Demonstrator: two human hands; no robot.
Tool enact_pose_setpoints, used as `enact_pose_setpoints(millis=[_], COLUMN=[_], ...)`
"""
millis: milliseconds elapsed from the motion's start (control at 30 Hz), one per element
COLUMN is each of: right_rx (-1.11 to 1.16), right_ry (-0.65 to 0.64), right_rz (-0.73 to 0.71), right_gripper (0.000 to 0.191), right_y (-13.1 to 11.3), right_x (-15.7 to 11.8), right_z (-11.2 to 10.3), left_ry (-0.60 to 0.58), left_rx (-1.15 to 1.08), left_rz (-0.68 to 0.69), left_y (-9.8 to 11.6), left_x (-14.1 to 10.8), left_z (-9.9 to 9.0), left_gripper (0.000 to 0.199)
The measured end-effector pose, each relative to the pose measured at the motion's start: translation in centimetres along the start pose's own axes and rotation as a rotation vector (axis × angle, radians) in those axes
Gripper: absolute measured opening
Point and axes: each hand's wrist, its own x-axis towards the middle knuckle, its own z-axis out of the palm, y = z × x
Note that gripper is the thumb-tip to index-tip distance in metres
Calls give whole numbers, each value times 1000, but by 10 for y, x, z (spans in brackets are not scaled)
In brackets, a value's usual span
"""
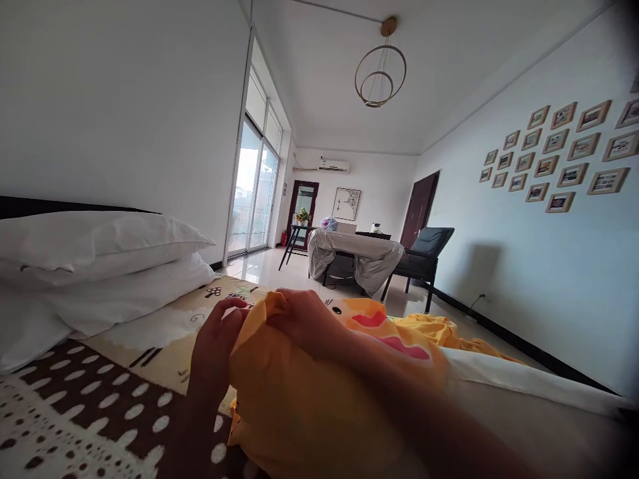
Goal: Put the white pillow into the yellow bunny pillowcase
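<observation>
A yellow bed cover (299, 392) with a cartoon print of pink and red shapes and a black eye is bunched up in front of me on the bed. My right hand (307, 319) is closed on its raised upper edge, fingers curled into the fold. At the left side of that same fold, my left hand (217, 346) grips the cloth with bent fingers; part of its grip is hidden behind the fabric. Under and beside the cover lies a patterned bed sheet (144, 339) with brown, white-spotted and cream areas.
White pillows (114, 246) are stacked at the left against the wall. White bedding (529, 392) lies to the right. Beyond the bed stand a cloth-draped table (357, 249) and a black chair (429, 256). A ring-shaped lamp (381, 76) hangs above.
</observation>
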Motion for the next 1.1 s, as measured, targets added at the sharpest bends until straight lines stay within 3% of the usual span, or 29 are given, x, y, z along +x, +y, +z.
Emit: enact_pose_setpoints(millis=[67,167,267,333,467,633,800,867,933,1100], right_rx=[97,195,300,386,499,474,503,487,479,447], right_ry=[62,143,182,170,141,122,-26,-81,-105,-44], right_rz=[44,130,165,162,135,176,154,112,71,104], right_gripper=[17,23,18,14,15,25,28,29,30,27], right_y=[4,8,12,14,19,20,14,10,7,7], right_x=[1,1,0,0,0,-1,-6,-7,-8,-6], right_z=[-1,-5,-6,-6,-12,-23,-23,-23,-24,-24], left_ry=[-57,-276,-513,-568,-496,-406,-191,-160,-223,-544], left_rx=[54,177,309,387,423,190,72,90,123,260], left_rz=[2,-36,-96,-84,-23,-50,-16,-5,-33,-122], left_y=[-1,-7,-17,-24,-39,-57,-67,-70,-71,-60], left_x=[4,10,15,17,20,26,28,28,26,22], left_z=[-9,-22,-29,-29,-22,-24,-12,-6,-4,-12], left_gripper=[23,14,10,11,9,18,11,13,14,15])
